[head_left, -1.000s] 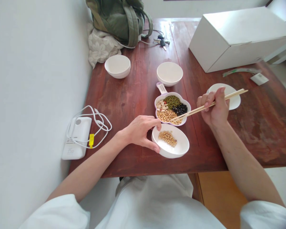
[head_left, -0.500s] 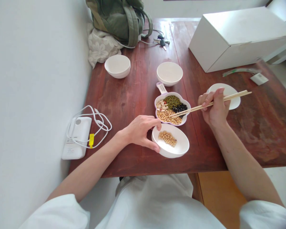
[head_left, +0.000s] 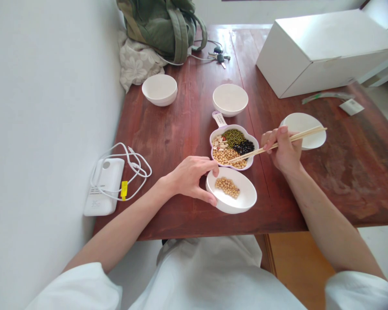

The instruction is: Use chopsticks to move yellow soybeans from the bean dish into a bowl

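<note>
My left hand [head_left: 197,178] grips the left rim of a white bowl [head_left: 245,200] near the table's front edge, thumb and fingers around its side. A small heap of soybeans [head_left: 227,187] lies inside that bowl. My right hand [head_left: 284,148] is closed on a pair of wooden chopsticks [head_left: 297,136]. Their tips rest among the soybeans in a flower-shaped dish [head_left: 256,158] with a short handle, just behind the bowl. Also in the dish are green mung beans [head_left: 234,137], black beans [head_left: 245,147] and peanuts [head_left: 218,142]. Whether the tips pinch a bean is too small to tell.
Three more white bowls stand around: back left [head_left: 159,88], behind the dish [head_left: 230,99] and right [head_left: 305,125]. A power bank [head_left: 105,189] with a white cable lies left. Farther back are a green backpack [head_left: 155,26], keys [head_left: 220,57] and a large white box [head_left: 310,51].
My right hand has moved a little left and toward me, and the chopstick tips have shifted slightly nearer the dish's front edge. My left hand and the bowl have stayed put.
</note>
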`<state>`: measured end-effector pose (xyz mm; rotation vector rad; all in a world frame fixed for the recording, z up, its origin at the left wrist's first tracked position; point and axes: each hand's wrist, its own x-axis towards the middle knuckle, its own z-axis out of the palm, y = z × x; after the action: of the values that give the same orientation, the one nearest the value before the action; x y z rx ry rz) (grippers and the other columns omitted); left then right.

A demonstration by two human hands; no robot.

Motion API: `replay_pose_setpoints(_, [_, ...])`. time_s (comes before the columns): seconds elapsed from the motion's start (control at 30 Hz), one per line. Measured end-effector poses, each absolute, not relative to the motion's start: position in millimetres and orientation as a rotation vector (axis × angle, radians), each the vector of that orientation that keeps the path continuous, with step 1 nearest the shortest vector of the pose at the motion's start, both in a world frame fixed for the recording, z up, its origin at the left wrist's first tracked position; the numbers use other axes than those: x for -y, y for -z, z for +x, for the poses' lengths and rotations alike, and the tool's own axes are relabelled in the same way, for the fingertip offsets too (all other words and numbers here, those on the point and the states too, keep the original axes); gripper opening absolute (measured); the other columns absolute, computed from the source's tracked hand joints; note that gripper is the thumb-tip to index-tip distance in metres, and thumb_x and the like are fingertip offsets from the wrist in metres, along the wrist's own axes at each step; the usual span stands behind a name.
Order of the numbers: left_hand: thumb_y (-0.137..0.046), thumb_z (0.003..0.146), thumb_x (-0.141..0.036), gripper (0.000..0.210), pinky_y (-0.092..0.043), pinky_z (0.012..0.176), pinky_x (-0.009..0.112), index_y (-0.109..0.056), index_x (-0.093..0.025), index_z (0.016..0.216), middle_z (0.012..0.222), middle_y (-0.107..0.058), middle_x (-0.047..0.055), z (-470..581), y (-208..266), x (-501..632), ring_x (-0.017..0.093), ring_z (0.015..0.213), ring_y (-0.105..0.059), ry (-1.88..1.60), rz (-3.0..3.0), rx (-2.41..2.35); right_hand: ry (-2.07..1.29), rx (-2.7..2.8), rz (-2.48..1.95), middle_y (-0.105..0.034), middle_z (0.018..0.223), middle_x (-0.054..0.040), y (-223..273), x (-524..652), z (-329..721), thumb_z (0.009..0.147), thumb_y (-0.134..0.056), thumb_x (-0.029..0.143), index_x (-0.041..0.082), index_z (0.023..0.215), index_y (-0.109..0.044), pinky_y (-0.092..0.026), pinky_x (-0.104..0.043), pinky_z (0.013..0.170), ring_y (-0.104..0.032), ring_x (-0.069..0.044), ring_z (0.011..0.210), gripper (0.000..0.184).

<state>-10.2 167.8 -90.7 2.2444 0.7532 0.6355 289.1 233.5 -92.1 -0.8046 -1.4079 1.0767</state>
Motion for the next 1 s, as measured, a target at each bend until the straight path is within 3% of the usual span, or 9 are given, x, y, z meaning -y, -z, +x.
replay_pose_setpoints(0.17, [-0.062,0.070,-0.097,0.081,-0.041,0.070,0.032,-0.063,-0.020,0.094,0.082,-0.068,0.004,-10,90,-167,0.020,0.071,-0.061,-0.625,2.244,-0.764,-1.131,1.315,-0.751,-0.044,0.042,-0.0012,87,-235,284,0.100,-0.063,0.065,0.024,0.050,-0.061,-0.025,-0.035,0.045,-0.036,-0.013,0.039,0.065])
replay_pose_setpoints(0.33, [-0.061,0.070,-0.098,0.082,-0.041,0.069,0.031,-0.063,-0.019,0.093,0.081,-0.068,0.004,-9,90,-167,0.020,0.071,-0.061,-0.616,2.243,-0.771,-1.191,1.196,-0.719,-0.034,0.040,0.0013,80,-239,287,0.097,-0.065,0.069,0.024,0.049,-0.057,-0.016,-0.036,0.043,-0.030,-0.012,0.037,0.066])
replay_pose_setpoints(0.73, [-0.061,0.071,-0.097,0.081,-0.042,0.070,0.032,-0.063,-0.020,0.093,0.083,-0.070,0.005,-10,90,-167,0.021,0.072,-0.062,-0.624,2.245,-0.768,-1.039,1.224,-0.726,-0.042,0.043,-0.0010,82,-239,289,0.100,-0.066,0.060,0.025,0.049,-0.060,-0.015,-0.039,0.046,-0.030,-0.014,0.039,0.062])
replay_pose_setpoints(1.0, [-0.061,0.073,-0.095,0.078,-0.042,0.069,0.031,-0.062,-0.020,0.094,0.082,-0.068,0.004,-10,89,-167,0.019,0.071,-0.062,-0.639,2.259,-0.758,-1.014,1.390,-0.781,-0.049,0.045,-0.0021,85,-234,291,0.103,-0.061,0.059,0.023,0.052,-0.063,-0.023,-0.034,0.045,-0.039,-0.014,0.041,0.063])
